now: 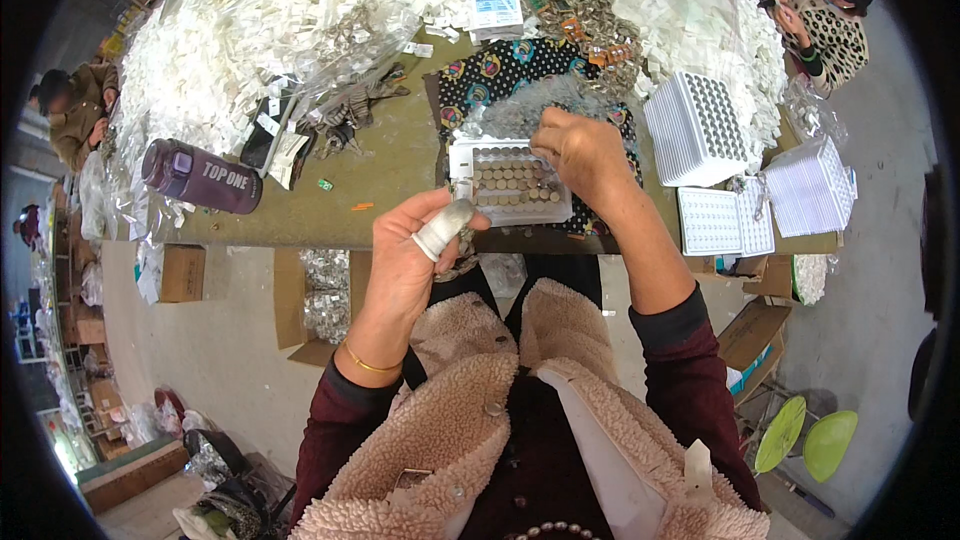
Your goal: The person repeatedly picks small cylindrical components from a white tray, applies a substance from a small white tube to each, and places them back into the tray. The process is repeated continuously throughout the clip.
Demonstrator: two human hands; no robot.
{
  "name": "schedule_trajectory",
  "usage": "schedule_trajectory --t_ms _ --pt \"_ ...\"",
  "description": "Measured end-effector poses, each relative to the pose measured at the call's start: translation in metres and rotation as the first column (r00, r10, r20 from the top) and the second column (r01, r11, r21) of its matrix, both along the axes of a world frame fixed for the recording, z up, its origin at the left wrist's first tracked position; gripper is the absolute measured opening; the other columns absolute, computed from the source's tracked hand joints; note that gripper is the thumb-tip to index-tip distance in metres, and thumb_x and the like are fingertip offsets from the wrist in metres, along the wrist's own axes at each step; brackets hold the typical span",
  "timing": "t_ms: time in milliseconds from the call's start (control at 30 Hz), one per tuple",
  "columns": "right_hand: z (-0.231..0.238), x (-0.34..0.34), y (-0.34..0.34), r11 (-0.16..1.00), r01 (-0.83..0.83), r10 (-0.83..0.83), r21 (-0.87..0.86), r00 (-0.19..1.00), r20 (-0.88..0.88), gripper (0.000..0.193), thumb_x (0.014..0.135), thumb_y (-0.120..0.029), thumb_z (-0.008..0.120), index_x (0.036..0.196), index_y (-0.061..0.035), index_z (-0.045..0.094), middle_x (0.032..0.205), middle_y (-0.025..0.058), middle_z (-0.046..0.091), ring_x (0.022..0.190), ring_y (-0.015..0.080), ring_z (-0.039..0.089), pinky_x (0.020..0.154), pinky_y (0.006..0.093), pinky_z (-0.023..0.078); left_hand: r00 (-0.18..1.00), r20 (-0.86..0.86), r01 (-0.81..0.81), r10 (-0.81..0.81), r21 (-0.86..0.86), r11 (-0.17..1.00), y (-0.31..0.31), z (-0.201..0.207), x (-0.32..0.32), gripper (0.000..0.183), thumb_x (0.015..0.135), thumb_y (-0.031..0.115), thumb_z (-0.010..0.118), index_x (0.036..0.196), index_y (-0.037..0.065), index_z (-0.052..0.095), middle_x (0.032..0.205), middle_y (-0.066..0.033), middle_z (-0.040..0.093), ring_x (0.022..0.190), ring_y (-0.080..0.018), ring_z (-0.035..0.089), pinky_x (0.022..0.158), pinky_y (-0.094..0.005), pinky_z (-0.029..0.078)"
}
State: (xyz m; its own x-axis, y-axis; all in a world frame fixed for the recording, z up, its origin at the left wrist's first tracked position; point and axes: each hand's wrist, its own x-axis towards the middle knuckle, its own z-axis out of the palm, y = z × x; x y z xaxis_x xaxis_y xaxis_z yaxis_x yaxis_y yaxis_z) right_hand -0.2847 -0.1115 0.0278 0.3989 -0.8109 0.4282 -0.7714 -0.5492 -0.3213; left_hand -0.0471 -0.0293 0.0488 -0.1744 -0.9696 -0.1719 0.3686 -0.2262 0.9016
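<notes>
A white plastic tray [562,208] stands near the table's front edge, with rows of small round metallic discs [505,180] in it. Over its far right corner is my right hand [588,152], fingertips pinched together; whatever is between them is too small to make out. My left hand [400,245] is curled just left of the tray, a white cover [440,232] wrapped on one finger. Small metal pieces seem to show under its curled fingers, but I cannot tell their kind. Beneath and behind the tray lies a dark patterned cloth [478,80] with a crumpled clear plastic bag [530,105].
White small parts [230,30] heap across the table's far side. A purple bottle [200,176] lies at left, near a grey knitted glove [350,110]. Stacked white trays [690,135] stand at right. Two people sit beyond, one far left, one far right. Cardboard boxes [183,273] are below.
</notes>
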Motion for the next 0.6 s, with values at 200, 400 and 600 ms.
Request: schedule_trajectory --t_ms 200,400,600 --pt "0.005 -0.001 -0.004 0.997 -0.038 0.032 0.073 0.996 0.087 0.007 0.075 -0.003 0.065 0.071 -0.0069 0.06 0.08 0.0074 0.058 0.073 0.0338 0.062 0.062 0.0443 0.049 1.0 -0.022 0.003 -0.004 -0.019 1.0 -0.002 -0.006 -0.004 0.026 0.093 0.012 0.066 0.113 -0.004 0.066 0.087 -0.0131 0.072 0.049 -0.003 0.04 0.045 -0.0183 0.031" --pt "0.006 0.0 -0.013 0.99 -0.08 0.078 0.118 0.997 0.015 0.008 0.077 -0.005 0.068 0.079 -0.0037 0.06 0.084 0.01 0.06 0.077 0.0347 0.062 0.064 0.0422 0.049 0.999 -0.033 -0.002 0.002 -0.006 1.0 -0.003 -0.008 -0.006 0.025 0.093 0.013 0.066 0.111 -0.004 0.067 0.088 -0.0132 0.072 0.049 -0.0031 0.04 0.045 -0.0184 0.031" --pt "0.002 0.001 -0.009 0.992 -0.094 0.09 0.084 0.995 0.053 0.014 0.074 0.0 0.07 0.085 -0.0028 0.061 0.086 0.0125 0.058 0.078 0.0363 0.062 0.065 0.0431 0.049 0.999 -0.038 0.007 -0.007 -0.001 1.0 -0.004 -0.01 -0.006 0.024 0.092 0.013 0.068 0.112 -0.001 0.067 0.09 -0.0174 0.072 0.049 -0.0042 0.041 0.046 -0.019 0.032"
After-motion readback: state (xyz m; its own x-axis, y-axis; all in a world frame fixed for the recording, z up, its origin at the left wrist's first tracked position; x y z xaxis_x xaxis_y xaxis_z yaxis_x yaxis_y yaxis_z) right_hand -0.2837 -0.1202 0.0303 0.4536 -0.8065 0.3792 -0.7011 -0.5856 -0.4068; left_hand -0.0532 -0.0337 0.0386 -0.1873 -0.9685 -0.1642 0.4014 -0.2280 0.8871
